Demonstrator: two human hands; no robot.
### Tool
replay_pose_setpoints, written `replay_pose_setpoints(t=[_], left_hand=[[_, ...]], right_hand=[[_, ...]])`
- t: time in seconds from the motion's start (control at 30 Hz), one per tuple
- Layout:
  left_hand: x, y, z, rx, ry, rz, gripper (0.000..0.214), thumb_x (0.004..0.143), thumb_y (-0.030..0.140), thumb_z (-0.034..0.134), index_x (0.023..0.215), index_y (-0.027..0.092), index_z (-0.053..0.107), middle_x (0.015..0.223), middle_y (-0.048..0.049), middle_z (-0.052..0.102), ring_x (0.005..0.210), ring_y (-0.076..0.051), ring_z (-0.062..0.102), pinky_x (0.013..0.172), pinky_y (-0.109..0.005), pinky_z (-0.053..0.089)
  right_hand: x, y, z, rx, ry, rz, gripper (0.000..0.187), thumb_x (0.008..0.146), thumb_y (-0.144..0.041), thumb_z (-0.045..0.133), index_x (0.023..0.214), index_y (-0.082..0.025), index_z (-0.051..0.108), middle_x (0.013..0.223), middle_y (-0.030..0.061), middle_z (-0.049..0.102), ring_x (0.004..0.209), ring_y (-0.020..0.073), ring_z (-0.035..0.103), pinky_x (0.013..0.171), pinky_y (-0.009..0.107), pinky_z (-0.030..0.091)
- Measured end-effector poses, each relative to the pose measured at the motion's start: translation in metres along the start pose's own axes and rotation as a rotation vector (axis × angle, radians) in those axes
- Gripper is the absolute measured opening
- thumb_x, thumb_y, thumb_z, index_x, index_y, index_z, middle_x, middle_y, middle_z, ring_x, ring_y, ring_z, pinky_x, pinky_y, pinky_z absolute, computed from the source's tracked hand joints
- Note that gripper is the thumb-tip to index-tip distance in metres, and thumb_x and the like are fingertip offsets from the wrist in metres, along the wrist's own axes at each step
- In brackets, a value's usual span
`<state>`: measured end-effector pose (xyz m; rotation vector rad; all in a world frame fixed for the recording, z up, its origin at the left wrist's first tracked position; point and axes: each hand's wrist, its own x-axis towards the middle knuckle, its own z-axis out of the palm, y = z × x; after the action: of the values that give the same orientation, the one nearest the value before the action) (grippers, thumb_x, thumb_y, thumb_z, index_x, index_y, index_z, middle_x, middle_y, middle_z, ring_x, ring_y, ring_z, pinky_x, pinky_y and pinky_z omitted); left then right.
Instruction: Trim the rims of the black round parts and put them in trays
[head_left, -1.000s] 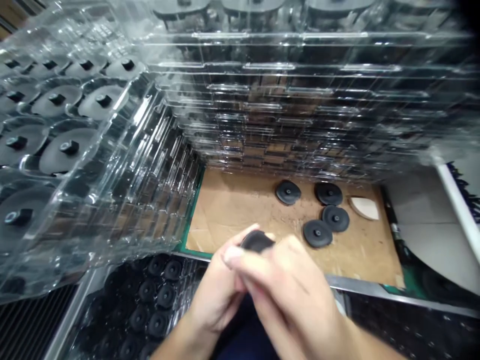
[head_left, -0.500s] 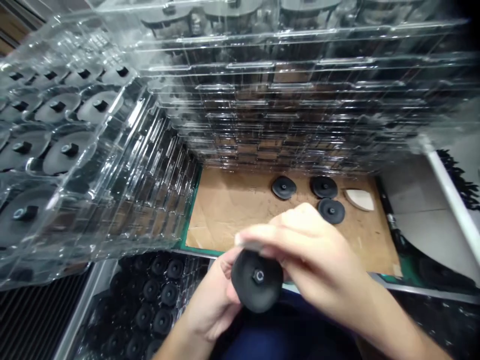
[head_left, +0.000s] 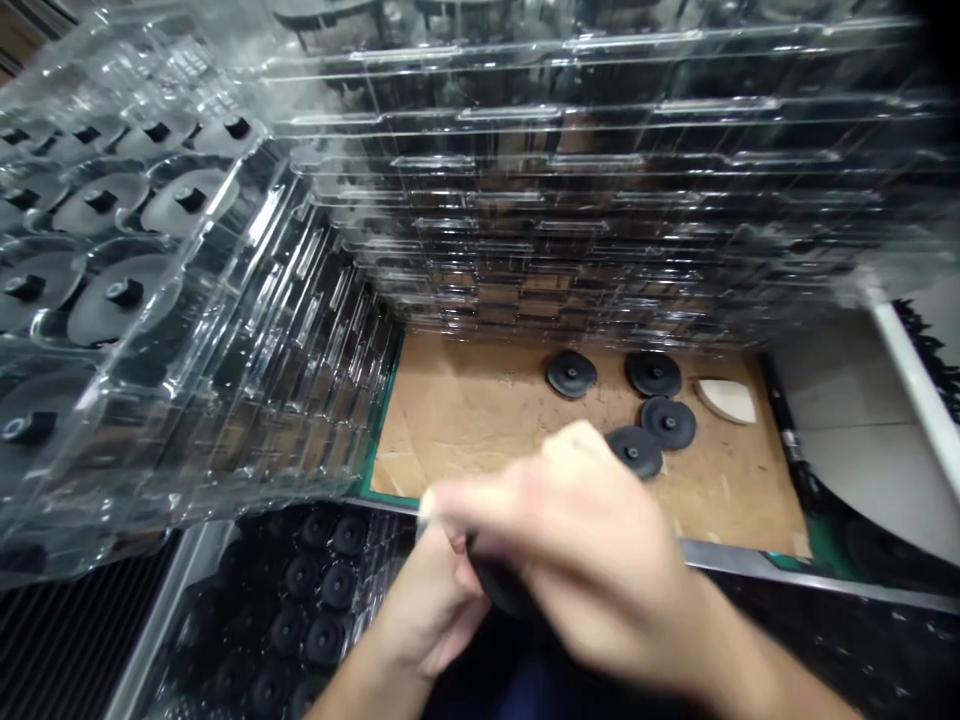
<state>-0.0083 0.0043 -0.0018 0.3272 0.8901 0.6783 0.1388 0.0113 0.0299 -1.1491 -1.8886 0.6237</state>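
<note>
Low in the middle of the head view, my left hand (head_left: pixel 429 598) is closed on a black rounded disc (head_left: pixel 504 588). Most of that disc is hidden behind my right hand (head_left: pixel 589 545); only a dark part shows between the two. My right hand is bent across the disc's face with its fingers closed, smeared by motion. What its fingers grip, if anything, cannot be made out. Just beyond my right hand, several similar black discs with a small central stud, one of them a near disc (head_left: pixel 634 453), lie on a cardboard sheet (head_left: pixel 457 420).
A white curved piece (head_left: pixel 727 400) lies to the right on the cardboard. Tall stacks of clear plastic trays (head_left: pixel 517 195) rise at the back, and another tray stack (head_left: pixel 300 330) at the left carries discs. A lower tray (head_left: pixel 367 590) with dark discs sits at lower left.
My right hand has swung left across the disc, covering the face and stud that showed before. A loose disc once hidden behind that hand is now visible. The view has shifted slightly.
</note>
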Motion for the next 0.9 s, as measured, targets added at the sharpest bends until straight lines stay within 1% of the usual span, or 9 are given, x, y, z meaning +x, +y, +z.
replay_pose_setpoints(t=[0.1, 0.17, 0.27, 0.37, 0.43, 0.53, 0.6, 0.77, 0.9], left_hand=[[0.0, 0.001, -0.006, -0.082, -0.058, 0.001, 0.068, 0.042, 0.044, 0.088, 0.104, 0.021, 0.072, 0.101, -0.0059, 0.075, 0.093, -0.024, 0.069, 0.082, -0.028, 0.054], [0.002, 0.002, -0.011, -0.134, -0.062, 0.02, 0.064, 0.05, 0.041, 0.087, 0.109, 0.023, 0.07, 0.111, -0.0073, 0.072, 0.095, -0.024, 0.069, 0.085, -0.028, 0.054], [0.007, 0.004, -0.017, -0.16, -0.015, 0.052, 0.062, 0.054, 0.039, 0.085, 0.111, 0.021, 0.069, 0.112, -0.0094, 0.071, 0.1, -0.024, 0.068, 0.084, -0.028, 0.054], [0.013, 0.006, -0.022, -0.159, 0.031, 0.072, 0.057, 0.061, 0.037, 0.082, 0.113, 0.02, 0.067, 0.119, -0.0108, 0.068, 0.107, -0.025, 0.064, 0.088, -0.03, 0.053], [0.016, 0.006, -0.025, -0.145, 0.055, 0.094, 0.051, 0.067, 0.037, 0.079, 0.113, 0.019, 0.067, 0.124, -0.0114, 0.065, 0.112, -0.026, 0.062, 0.093, -0.033, 0.051], [0.02, 0.006, -0.027, -0.126, 0.082, 0.099, 0.048, 0.072, 0.039, 0.074, 0.115, 0.019, 0.065, 0.131, -0.0116, 0.06, 0.122, -0.029, 0.055, 0.105, -0.039, 0.043], [0.022, 0.005, -0.028, -0.127, 0.093, 0.104, 0.049, 0.072, 0.037, 0.075, 0.116, 0.019, 0.064, 0.132, -0.0113, 0.06, 0.124, -0.03, 0.053, 0.107, -0.042, 0.04], [0.025, 0.002, -0.028, -0.181, 0.124, 0.134, 0.051, 0.068, 0.032, 0.08, 0.115, 0.02, 0.064, 0.124, -0.0101, 0.066, 0.116, -0.028, 0.06, 0.094, -0.034, 0.052], [0.023, 0.0, -0.028, -0.184, 0.125, 0.135, 0.049, 0.067, 0.029, 0.08, 0.113, 0.019, 0.066, 0.124, -0.0111, 0.065, 0.116, -0.027, 0.06, 0.092, -0.032, 0.052]], right_hand=[[-0.007, 0.043, 0.01, 0.023, 0.147, 0.401, 0.024, 0.093, -0.028, 0.048, 0.11, -0.024, 0.065, 0.107, 0.0015, 0.071, 0.092, 0.0164, 0.067, 0.077, 0.03, 0.053], [-0.02, 0.07, 0.023, -0.003, 0.112, 0.521, 0.026, 0.092, -0.031, 0.048, 0.107, -0.021, 0.067, 0.103, 0.0041, 0.072, 0.091, 0.0187, 0.068, 0.074, 0.03, 0.056], [-0.049, 0.09, 0.05, -0.079, 0.03, 0.519, 0.029, 0.09, -0.03, 0.047, 0.101, -0.017, 0.071, 0.092, 0.0088, 0.07, 0.082, 0.0209, 0.068, 0.071, 0.033, 0.056], [-0.075, 0.087, 0.07, -0.2, 0.041, 0.523, 0.034, 0.091, -0.027, 0.044, 0.115, -0.016, 0.066, 0.11, 0.0155, 0.061, 0.094, 0.0247, 0.063, 0.082, 0.042, 0.054], [-0.085, 0.083, 0.076, -0.259, 0.035, 0.516, 0.035, 0.091, -0.027, 0.047, 0.12, -0.018, 0.063, 0.118, 0.0164, 0.057, 0.098, 0.0261, 0.06, 0.085, 0.046, 0.052], [-0.087, 0.081, 0.08, -0.32, 0.016, 0.503, 0.036, 0.09, -0.028, 0.051, 0.122, -0.017, 0.061, 0.117, 0.0177, 0.057, 0.093, 0.0273, 0.06, 0.081, 0.048, 0.053], [-0.084, 0.085, 0.082, -0.348, 0.019, 0.495, 0.036, 0.091, -0.029, 0.05, 0.121, -0.014, 0.062, 0.115, 0.0191, 0.057, 0.091, 0.0272, 0.061, 0.08, 0.046, 0.053], [-0.075, 0.099, 0.079, -0.308, 0.018, 0.448, 0.032, 0.094, -0.028, 0.044, 0.115, -0.014, 0.063, 0.099, 0.0139, 0.065, 0.086, 0.0243, 0.065, 0.078, 0.039, 0.054], [-0.066, 0.1, 0.066, -0.199, 0.032, 0.404, 0.03, 0.093, -0.024, 0.044, 0.116, -0.016, 0.062, 0.097, 0.0098, 0.07, 0.086, 0.0218, 0.067, 0.077, 0.035, 0.055]])
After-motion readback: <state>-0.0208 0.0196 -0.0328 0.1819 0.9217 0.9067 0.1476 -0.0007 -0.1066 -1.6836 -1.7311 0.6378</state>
